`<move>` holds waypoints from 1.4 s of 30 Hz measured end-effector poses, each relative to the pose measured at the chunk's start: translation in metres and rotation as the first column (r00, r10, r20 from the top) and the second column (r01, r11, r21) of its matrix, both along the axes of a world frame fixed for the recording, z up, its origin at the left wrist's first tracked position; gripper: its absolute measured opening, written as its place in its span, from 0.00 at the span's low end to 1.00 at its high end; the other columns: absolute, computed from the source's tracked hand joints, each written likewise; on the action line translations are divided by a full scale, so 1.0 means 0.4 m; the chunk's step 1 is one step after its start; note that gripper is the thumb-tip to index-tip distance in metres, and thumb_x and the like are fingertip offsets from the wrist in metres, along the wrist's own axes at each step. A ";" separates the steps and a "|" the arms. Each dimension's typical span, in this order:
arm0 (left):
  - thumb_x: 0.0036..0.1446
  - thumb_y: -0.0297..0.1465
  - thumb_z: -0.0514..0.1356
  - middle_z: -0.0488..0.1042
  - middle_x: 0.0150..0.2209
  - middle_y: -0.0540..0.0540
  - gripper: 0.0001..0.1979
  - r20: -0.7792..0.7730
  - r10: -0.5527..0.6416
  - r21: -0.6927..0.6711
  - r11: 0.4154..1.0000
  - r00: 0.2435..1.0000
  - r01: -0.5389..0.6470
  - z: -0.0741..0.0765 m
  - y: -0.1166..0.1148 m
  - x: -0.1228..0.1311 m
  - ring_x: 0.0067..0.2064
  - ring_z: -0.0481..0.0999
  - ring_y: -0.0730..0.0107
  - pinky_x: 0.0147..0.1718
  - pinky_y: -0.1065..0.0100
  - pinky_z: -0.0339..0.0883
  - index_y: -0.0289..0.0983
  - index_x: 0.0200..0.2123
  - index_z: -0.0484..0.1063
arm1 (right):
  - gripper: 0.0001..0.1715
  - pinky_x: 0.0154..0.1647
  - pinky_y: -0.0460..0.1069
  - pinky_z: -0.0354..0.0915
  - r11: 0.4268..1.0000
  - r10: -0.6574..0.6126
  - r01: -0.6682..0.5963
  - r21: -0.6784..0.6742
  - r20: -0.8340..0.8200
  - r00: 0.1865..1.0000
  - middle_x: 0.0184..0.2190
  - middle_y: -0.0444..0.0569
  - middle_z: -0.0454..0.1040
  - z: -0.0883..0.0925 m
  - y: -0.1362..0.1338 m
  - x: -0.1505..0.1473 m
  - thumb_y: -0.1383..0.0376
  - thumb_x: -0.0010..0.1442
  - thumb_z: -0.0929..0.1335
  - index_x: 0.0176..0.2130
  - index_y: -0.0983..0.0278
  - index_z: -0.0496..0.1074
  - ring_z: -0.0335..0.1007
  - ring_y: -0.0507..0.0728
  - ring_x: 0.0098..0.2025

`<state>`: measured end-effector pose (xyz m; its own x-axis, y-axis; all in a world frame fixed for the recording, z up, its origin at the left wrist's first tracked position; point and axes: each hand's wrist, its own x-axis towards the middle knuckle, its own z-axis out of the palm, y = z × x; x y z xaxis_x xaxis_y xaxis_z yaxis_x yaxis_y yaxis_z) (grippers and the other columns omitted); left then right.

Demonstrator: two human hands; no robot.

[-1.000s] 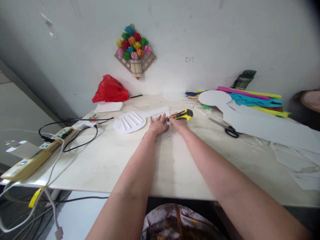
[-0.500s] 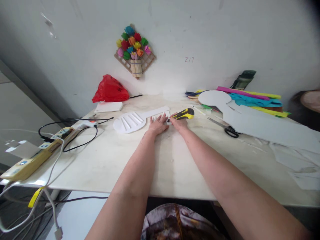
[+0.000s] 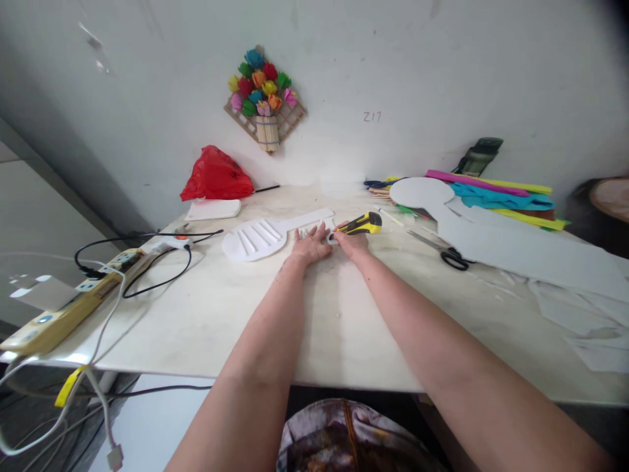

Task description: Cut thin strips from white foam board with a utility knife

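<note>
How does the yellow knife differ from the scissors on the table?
The utility knife is yellow and black; the scissors have black handles and bare metal blades. The knife is gripped in the right hand; the scissors lie untouched on the table, farther right. Both are cutting tools.

One knife (image 3: 358, 226), one scissors (image 3: 446, 253), one red bag (image 3: 216, 176), one power strip (image 3: 73, 303), one paddle cutout (image 3: 258, 239).

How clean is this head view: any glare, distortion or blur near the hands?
Head view: wide-angle distortion stretches the forearms, and the top right corner is dark; glare washes out the table at its far edge; the left hand and the right hand gripping the yellow knife look small but sharp.
</note>
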<state>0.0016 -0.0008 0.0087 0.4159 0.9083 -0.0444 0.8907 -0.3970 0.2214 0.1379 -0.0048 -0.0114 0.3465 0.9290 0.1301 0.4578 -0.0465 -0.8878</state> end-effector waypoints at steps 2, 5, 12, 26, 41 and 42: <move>0.52 0.40 0.48 0.45 0.67 0.53 0.36 -0.001 0.004 0.003 1.000 1.000 -0.004 -0.002 0.000 0.001 0.68 0.39 0.57 0.60 0.39 0.23 0.48 0.65 0.44 | 0.10 0.36 0.49 0.66 0.999 -0.025 0.025 -0.030 -0.009 1.000 0.23 0.44 0.72 0.004 -0.002 -0.002 0.60 0.45 0.66 0.30 0.60 0.71 0.71 0.56 0.34; 0.53 0.40 0.47 0.44 0.67 0.53 0.35 -0.001 0.007 0.007 1.000 1.000 -0.007 -0.003 0.000 0.002 0.68 0.40 0.58 0.60 0.39 0.23 0.47 0.65 0.45 | 0.09 0.35 0.49 0.66 0.999 -0.036 0.035 -0.031 -0.025 0.999 0.22 0.44 0.72 0.009 -0.003 -0.003 0.60 0.45 0.66 0.30 0.61 0.71 0.71 0.56 0.34; 0.53 0.40 0.48 0.42 0.68 0.52 0.35 -0.017 -0.005 0.003 1.000 1.000 0.005 -0.001 0.000 0.001 0.68 0.39 0.60 0.59 0.39 0.23 0.46 0.65 0.44 | 0.07 0.32 0.48 0.66 0.999 -0.019 0.021 0.033 -0.075 0.997 0.20 0.44 0.70 0.001 0.006 -0.002 0.62 0.46 0.64 0.27 0.62 0.70 0.70 0.56 0.30; 0.61 0.33 0.41 0.38 0.68 0.52 0.28 -0.046 -0.064 0.014 0.998 0.997 0.065 -0.017 0.013 -0.009 0.68 0.38 0.59 0.59 0.37 0.25 0.45 0.65 0.48 | 0.01 0.17 0.44 0.55 0.989 0.119 -0.070 0.133 -0.412 0.903 0.11 0.38 0.60 0.021 -0.018 0.002 0.68 0.36 0.65 0.18 0.64 0.65 0.56 0.49 0.16; 0.55 0.49 0.53 0.68 0.57 0.49 0.29 0.150 -0.100 0.263 0.963 0.983 0.058 -0.036 -0.001 -0.019 0.63 0.55 0.57 0.62 0.44 0.23 0.47 0.59 0.62 | 0.20 0.42 0.50 0.63 0.968 -0.252 0.213 0.136 0.483 0.838 0.42 0.48 0.75 0.067 -0.035 0.106 0.66 0.57 0.61 0.48 0.54 0.70 0.69 0.58 0.45; 0.54 0.50 0.54 0.68 0.57 0.49 0.29 0.170 -0.092 0.271 0.962 0.981 0.043 -0.033 -0.003 -0.020 0.63 0.56 0.57 0.62 0.45 0.24 0.47 0.58 0.64 | 0.20 0.41 0.50 0.63 0.970 -0.236 0.227 0.086 0.549 0.802 0.42 0.50 0.75 0.067 -0.033 0.114 0.66 0.57 0.61 0.48 0.55 0.70 0.69 0.59 0.45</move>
<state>-0.0064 -0.0020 -0.0047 0.4555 0.8467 0.2750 0.8153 -0.5208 0.2532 0.1837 -0.0181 0.0153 0.4163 0.8268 0.3782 0.8477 -0.2025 -0.4903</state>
